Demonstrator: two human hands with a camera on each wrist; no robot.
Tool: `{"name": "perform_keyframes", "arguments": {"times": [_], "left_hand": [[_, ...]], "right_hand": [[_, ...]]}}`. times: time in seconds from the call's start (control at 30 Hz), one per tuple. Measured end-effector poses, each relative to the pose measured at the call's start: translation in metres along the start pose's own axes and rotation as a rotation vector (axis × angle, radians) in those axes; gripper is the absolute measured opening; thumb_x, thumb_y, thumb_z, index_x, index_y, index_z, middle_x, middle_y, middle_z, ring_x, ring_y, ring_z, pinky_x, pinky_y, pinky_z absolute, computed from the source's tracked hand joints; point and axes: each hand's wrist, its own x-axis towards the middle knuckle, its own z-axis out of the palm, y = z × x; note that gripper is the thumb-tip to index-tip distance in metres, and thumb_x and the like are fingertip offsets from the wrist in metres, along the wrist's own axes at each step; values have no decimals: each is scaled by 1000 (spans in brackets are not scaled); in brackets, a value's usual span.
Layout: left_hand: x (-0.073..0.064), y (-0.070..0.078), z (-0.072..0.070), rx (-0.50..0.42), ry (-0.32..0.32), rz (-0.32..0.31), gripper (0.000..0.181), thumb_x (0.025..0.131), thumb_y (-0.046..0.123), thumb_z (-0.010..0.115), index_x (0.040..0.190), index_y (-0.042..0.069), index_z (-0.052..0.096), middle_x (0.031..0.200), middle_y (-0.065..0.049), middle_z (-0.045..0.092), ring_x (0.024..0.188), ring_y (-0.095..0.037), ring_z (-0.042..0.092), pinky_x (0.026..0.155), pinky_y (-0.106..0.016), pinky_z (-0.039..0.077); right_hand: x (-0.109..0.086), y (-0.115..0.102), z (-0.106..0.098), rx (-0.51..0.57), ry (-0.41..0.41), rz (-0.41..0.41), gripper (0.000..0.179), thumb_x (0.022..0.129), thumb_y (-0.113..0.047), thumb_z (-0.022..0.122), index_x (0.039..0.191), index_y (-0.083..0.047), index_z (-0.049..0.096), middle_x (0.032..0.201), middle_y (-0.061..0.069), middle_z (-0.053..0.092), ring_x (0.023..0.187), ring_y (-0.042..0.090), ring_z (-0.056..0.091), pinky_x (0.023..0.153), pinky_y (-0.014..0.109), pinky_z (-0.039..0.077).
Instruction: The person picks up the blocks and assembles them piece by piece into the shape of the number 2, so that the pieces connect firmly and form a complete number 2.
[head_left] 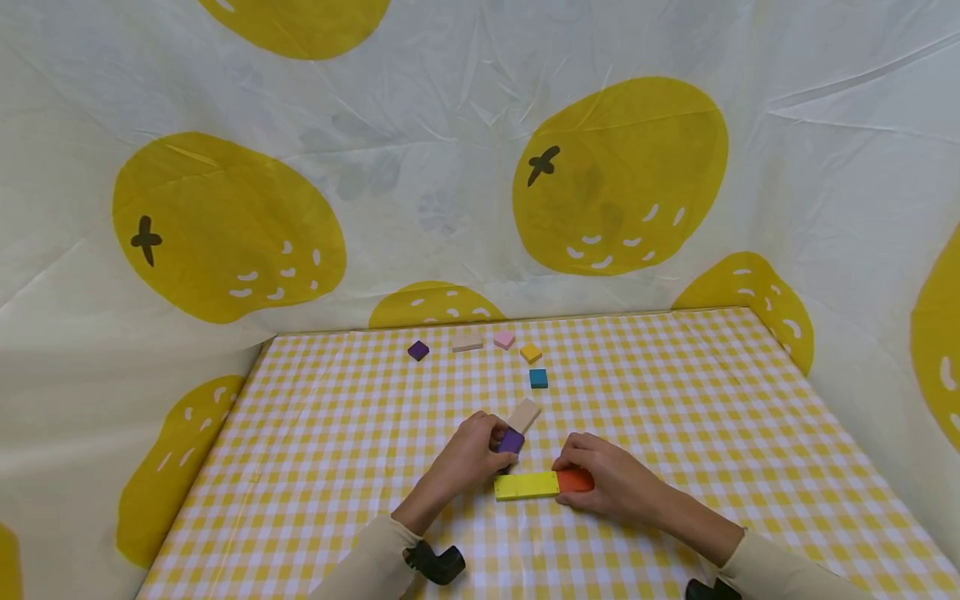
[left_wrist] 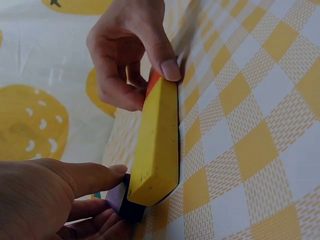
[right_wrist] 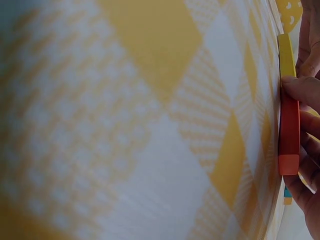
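My left hand pinches a purple block between thumb and fingers. That block touches the near end of a slanted beige plank. Just in front of it lies a long yellow block, and in the left wrist view the purple block overlaps behind the yellow block's near end. A red-orange block meets the right end of the yellow one in line. My right hand grips the red-orange block, thumb on its near side and fingers on the far side, partly covering it.
Farther back, a curve of small pieces runs leftward: a teal block, a yellow-orange block, a pink block, a beige plank and a dark purple block. A checked cloth covers the table; a fruit-print curtain hangs behind.
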Motion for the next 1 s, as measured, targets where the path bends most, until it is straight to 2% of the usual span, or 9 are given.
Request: {"name": "perform_keyframes", "arguments": {"times": [0.6, 0.83, 1.0], "left_hand": [[5, 4, 1, -17, -29, -9, 36, 86, 18, 83, 114, 1, 68, 101, -6, 61, 90, -17, 63, 76, -23, 53], [5, 5, 2, -12, -12, 13, 37, 84, 17, 84, 112, -1, 67, 99, -7, 60, 88, -16, 61, 75, -24, 52], [5, 5, 3, -9, -13, -4, 38, 85, 19, 83, 114, 1, 66, 100, -5, 60, 88, -15, 59, 75, -23, 51]], "right_hand": [[1, 0, 1, 1, 20, -13, 25, 82, -31, 86, 100, -20, 73, 105, -9, 60, 86, 5, 53, 66, 17, 47], [2, -1, 0, -7, 27, -21, 24, 82, -30, 86, 100, -20, 73, 103, -9, 60, 85, 4, 53, 67, 17, 47], [3, 0, -1, -13, 23, -15, 24, 83, -30, 86, 100, -19, 73, 103, -9, 60, 86, 3, 53, 68, 18, 47]]}}
